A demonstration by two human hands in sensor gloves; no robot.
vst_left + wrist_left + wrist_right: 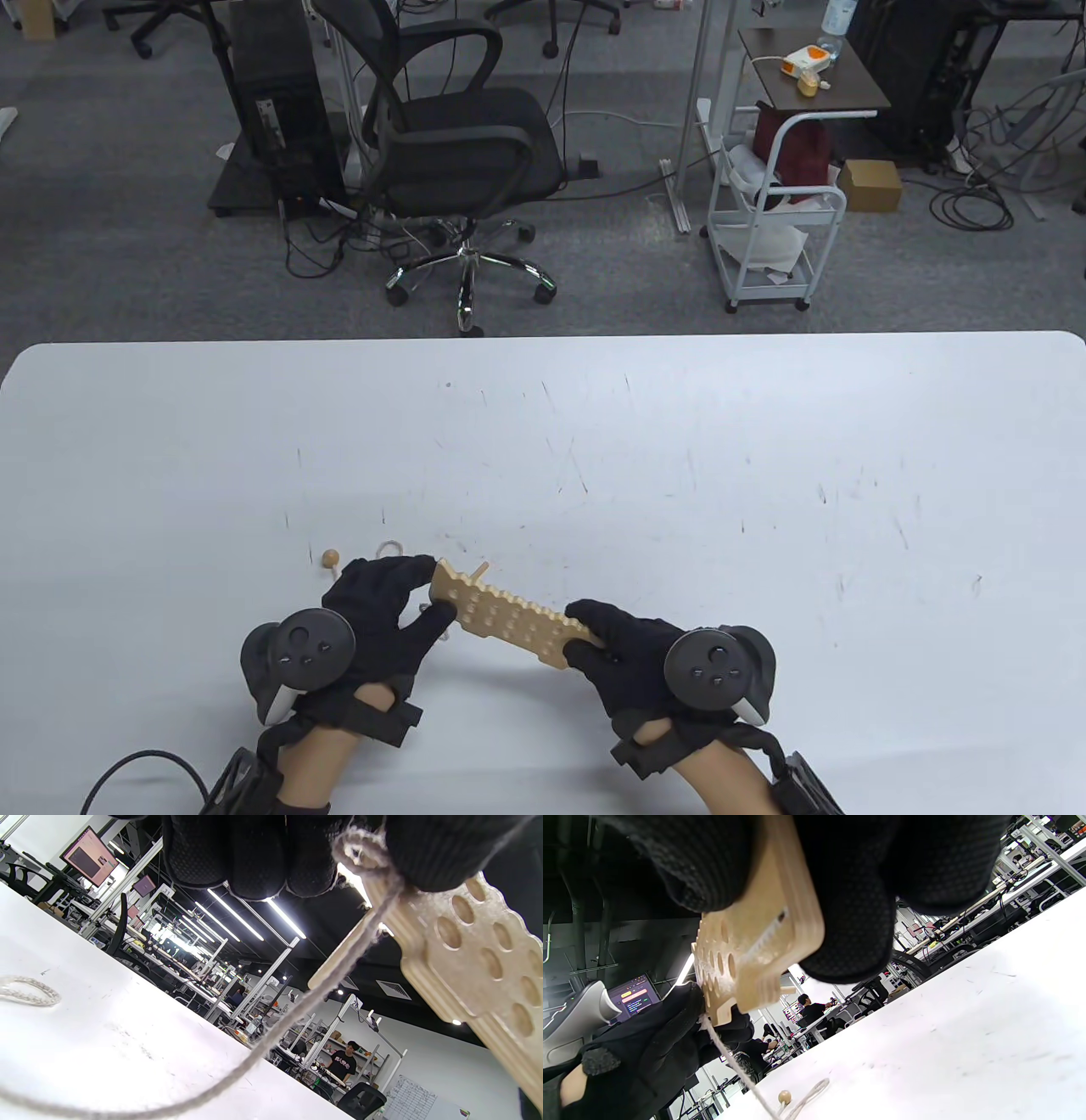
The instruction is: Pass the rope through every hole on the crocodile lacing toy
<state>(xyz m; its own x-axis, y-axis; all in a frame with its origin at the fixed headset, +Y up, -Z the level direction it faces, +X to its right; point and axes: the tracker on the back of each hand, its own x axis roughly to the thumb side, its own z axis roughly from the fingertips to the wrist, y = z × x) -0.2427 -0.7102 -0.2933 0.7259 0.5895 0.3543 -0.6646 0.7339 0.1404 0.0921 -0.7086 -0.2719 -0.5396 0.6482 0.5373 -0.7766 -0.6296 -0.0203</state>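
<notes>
progress looks early to middling. wooden crocodile board (509, 618) is held up off the white table (764, 475) between both hands, near the table's front edge. left hand (382, 611) pinches one end of the board with curled fingers (237, 861), and the right hand (624, 649) clamps the other end between thumb and fingers (848, 921). so both hands are closed on the board, one at each end, with most of the row of holes bare between them.

rope (339, 971) leaves the board at the left-hand end and hangs down to the table, where slack lies in a loop beside a small wooden bead (329, 558). in the right wrist view a stretch of rope runs along the underside near the right-hand end, so some lacing seems to be done. a thin wooden needle (480, 570) seems to poke up from the board near the left hand. how many holes are already filled i cannot tell; many look open from above, so i judge that a good share of threading is left.
</notes>
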